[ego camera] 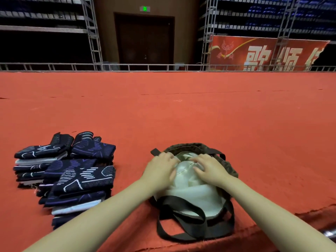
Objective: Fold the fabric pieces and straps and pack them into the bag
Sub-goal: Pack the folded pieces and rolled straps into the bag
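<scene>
A wide worktop covered in red-orange cloth (200,110) carried everything, with its near edge running just in front of the bag. Far beyond the bag, past a low metal railing (127,67), a red banner with large pale characters (263,55) leaned against scaffolding, and a dark double door (144,39) stood under a green-lit sign.

To the left of the bag, clearly apart from it, lay stacks of folded navy fabric pieces with pale line patterns (72,175), piled several layers deep on the cloth.

The bag (225,165), a dark patterned tote, sat near the front edge with its mouth open upward. Its dark straps (183,211) looped loosely over the near rim and down onto the cloth. Inside the bag, a pale cream fabric (192,188) filled the opening, bunched and rising almost to the rim.

The left hand (161,168) lay at the far left of the bag's mouth, its fingers bent down onto the cream fabric beside the rim. The right hand (209,169) rested on the same fabric toward the far right, fingers spread and lightly bent, pressing rather than gripping.
</scene>
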Motion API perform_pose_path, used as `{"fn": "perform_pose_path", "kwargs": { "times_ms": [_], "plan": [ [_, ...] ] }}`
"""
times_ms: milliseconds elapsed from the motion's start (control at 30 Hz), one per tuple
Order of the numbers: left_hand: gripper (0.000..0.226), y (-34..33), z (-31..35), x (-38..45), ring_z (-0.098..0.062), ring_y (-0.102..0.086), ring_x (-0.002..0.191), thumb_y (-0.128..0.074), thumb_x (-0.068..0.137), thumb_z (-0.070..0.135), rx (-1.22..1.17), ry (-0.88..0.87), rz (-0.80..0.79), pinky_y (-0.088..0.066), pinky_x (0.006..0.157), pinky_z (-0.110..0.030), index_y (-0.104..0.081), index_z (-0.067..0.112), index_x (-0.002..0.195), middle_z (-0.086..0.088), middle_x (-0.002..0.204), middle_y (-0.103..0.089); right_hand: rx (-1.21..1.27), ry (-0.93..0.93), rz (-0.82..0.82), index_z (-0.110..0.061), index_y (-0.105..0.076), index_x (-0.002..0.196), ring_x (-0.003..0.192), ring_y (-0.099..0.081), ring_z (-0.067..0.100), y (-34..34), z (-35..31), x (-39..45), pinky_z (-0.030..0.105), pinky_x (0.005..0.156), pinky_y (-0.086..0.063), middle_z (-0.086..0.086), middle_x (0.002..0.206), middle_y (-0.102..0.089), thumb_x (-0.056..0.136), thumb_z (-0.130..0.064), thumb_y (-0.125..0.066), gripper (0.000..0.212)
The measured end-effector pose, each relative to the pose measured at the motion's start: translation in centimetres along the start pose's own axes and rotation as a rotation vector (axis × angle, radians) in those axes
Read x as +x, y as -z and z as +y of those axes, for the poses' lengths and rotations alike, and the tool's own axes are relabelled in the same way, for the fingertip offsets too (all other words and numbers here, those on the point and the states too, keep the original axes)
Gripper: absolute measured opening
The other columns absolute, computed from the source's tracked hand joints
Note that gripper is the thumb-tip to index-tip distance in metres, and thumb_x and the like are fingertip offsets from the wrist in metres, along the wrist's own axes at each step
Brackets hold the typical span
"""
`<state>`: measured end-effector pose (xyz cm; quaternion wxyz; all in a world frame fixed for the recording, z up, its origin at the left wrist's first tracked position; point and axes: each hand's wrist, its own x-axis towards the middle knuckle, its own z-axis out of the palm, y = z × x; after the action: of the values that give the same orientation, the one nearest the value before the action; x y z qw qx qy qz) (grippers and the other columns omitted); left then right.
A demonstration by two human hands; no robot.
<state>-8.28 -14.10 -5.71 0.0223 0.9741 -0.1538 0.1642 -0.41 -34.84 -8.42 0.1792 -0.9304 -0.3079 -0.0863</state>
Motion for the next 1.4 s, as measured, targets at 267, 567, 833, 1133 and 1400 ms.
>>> {"fn": "perform_pose_path", "kwargs": {
  "times_ms": [267,567,833,1133,1400],
  "plan": [
    [0.04,-4.4,-4.4,1.0,-0.027,-0.054,0.114,-0.045,0.084,0.03,0.052,0.128,-0.304,-0.037,0.093,-0.033,-0.052,0.02,0.122,-0.005,0.118,-0.062,-0.06,-0.063,-0.141,-0.027,-0.047,0.137,0.128,-0.042,0.012,-0.5,3.9,1.5,0.033,0.105,-0.033,-0.008,0.135,-0.05,0.088,-0.038,-0.058,0.051],
    [0.041,3.7,-5.4,-1.6,-0.014,-0.048,0.114,-0.052,0.09,0.03,-0.3,0.187,0.0,-0.041,0.095,-0.033,-0.049,0.031,0.131,0.005,0.116,-0.057,0.212,-0.016,0.273,-0.025,-0.06,0.124,0.112,-0.051,0.01,0.2,-3.2,2.7,0.033,0.098,-0.038,-0.009,0.114,-0.062,0.091,-0.03,-0.06,0.033],
    [0.035,10.2,-12.4,-12.4,-0.02,-0.049,0.113,-0.046,0.092,0.033,-0.069,0.385,0.119,-0.043,0.093,-0.038,-0.055,0.025,0.125,0.001,0.113,-0.057,0.565,0.133,-0.046,-0.016,-0.068,0.112,0.107,-0.057,0.007,-0.1,-19.3,5.8,0.022,0.092,-0.041,-0.004,0.115,-0.066,0.096,-0.021,-0.052,0.023],
    [0.058,7.2,-13.8,-23.1,-0.012,-0.043,0.119,-0.028,0.083,0.057,-0.073,0.401,0.121,-0.049,0.088,-0.033,-0.06,0.028,0.122,0.008,0.123,-0.052,0.403,0.184,-0.411,-0.012,-0.06,0.118,0.109,-0.057,0.018,-3.5,-27.9,7.4,0.033,0.095,-0.044,0.003,0.119,-0.063,0.09,-0.023,-0.059,0.03],
    [0.023,6.2,-14.2,-24.0,-0.007,-0.039,0.117,-0.06,0.09,0.025,-0.326,0.394,0.259,-0.037,0.099,-0.027,-0.063,0.024,0.112,0.014,0.117,-0.047,0.527,0.303,-0.505,-0.026,-0.049,0.137,0.121,-0.047,-0.001,-3.0,-28.0,5.8,0.014,0.102,-0.035,-0.016,0.133,-0.05,0.086,-0.013,-0.067,0.056]
  ]
}}
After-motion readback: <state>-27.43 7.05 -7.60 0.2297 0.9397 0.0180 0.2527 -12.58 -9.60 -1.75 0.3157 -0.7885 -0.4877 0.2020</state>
